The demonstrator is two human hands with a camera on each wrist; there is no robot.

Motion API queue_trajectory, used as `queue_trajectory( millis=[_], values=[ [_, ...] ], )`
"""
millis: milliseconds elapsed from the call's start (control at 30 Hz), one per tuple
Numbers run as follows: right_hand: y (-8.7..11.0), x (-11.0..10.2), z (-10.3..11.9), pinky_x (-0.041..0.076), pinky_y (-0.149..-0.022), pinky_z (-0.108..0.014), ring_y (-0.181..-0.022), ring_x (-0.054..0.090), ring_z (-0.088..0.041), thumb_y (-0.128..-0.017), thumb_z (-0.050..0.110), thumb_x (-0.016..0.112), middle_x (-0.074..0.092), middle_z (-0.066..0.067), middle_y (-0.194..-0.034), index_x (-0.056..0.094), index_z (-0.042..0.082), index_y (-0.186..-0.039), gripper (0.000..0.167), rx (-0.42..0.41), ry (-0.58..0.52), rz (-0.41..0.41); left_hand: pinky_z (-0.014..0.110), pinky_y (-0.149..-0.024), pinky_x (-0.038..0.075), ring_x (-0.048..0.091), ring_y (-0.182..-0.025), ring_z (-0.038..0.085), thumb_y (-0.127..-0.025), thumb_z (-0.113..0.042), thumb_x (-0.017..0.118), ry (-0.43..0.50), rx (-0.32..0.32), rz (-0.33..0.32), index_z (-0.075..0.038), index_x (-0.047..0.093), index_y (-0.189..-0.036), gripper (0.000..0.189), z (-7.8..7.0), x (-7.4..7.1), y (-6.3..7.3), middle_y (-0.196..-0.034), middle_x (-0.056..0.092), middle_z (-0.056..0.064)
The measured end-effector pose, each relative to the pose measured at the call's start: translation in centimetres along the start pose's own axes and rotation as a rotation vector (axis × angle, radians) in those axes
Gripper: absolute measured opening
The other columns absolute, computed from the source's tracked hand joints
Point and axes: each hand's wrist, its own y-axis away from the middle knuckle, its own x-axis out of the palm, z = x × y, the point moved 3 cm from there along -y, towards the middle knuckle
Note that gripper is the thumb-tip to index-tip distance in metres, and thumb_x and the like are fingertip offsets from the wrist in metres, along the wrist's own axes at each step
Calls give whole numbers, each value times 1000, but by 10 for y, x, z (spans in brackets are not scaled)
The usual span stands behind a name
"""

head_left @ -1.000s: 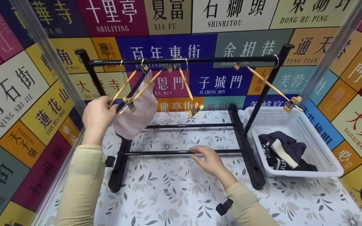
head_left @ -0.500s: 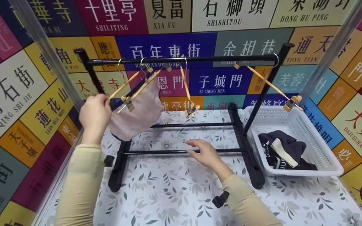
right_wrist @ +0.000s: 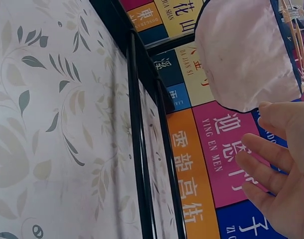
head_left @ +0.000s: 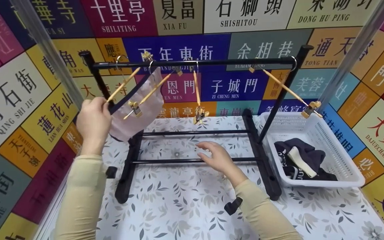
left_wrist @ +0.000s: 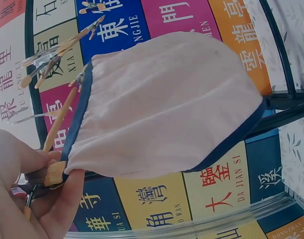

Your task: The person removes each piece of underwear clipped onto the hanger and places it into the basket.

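My left hand (head_left: 93, 123) grips the near end of a wooden clip hanger (head_left: 124, 84) on the rack's top rail. Thumb and fingers close around its clip (left_wrist: 54, 173) in the left wrist view. From this hanger hangs a pale pink garment (head_left: 138, 111), apparently underpants, with a navy edge (left_wrist: 78, 114) running along the hanger. Right beside it is a second clip hanger (head_left: 155, 88), which overlaps the pink cloth in the head view. My right hand (head_left: 217, 155) hovers over the rack's lower front bar, its fingers loosely bent and nothing in them.
Two more clip hangers, one near the middle (head_left: 197, 88) and one at the right end (head_left: 283, 86), hang from the black rack's rail (head_left: 225, 62). A white plastic basket (head_left: 345, 156) at right contains dark clothes (head_left: 300, 156). Patterned sign walls enclose the table.
My left hand has moved left, and the hanger's hook has slid left along the rail with the pink garment swinging along. My right hand has drifted slightly up and left.
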Motion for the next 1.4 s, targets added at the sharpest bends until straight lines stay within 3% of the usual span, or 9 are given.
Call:
queue_trajectory(
  millis=[133,233,467,867,967,1167,1400],
  values=[
    [-1,-1,1,49,-91,-45,-109,62,-28,-95,18,67,66,-9,-123,64,8,-126,33,-6,4,-18,51,-67,47,60,-79,38,-98,-13,58,18,25,-35,-3,69,-107,17,8,-2,6,-99,62,18],
    [0,-1,1,49,-92,-45,-110,62,-28,-94,17,67,66,-9,-123,64,8,-126,33,-7,9,-27,51,-68,47,59,-80,37,-98,-12,59,23,42,-26,-3,69,-107,17,15,0,14,-98,62,18],
    [4,-1,-1,47,-96,-45,-113,61,-25,-95,19,67,64,-6,-127,62,12,-130,36,14,-4,-21,51,-67,47,59,-80,37,-97,-13,61,48,30,67,-3,69,-106,16,36,13,40,-99,63,18],
    [13,1,-11,46,-97,-47,-116,59,-27,-95,22,67,62,-7,-131,60,13,-134,40,48,-14,-29,54,-79,47,61,-91,37,-95,-12,63,119,63,220,-2,71,-101,14,73,57,82,-99,66,19],
    [14,1,-14,45,-98,-46,-114,60,-28,-94,22,68,62,-8,-131,60,11,-134,42,53,-7,-45,52,-77,47,61,-87,34,-94,-10,66,159,98,242,-3,72,-99,11,77,67,91,-95,65,16],
    [16,-1,-20,44,-98,-48,-114,59,-30,-92,20,71,62,-13,-128,56,6,-137,49,92,-18,-82,46,-72,47,59,-79,26,-90,-7,70,216,230,284,-6,73,-93,4,75,83,105,-88,63,9],
    [18,0,-24,41,-104,-47,-122,56,-31,-93,20,70,54,-16,-140,46,4,-144,59,154,-91,-84,42,-73,50,60,-80,20,-88,-4,73,255,346,361,-9,73,-92,6,69,93,118,-90,64,3]
  ],
)
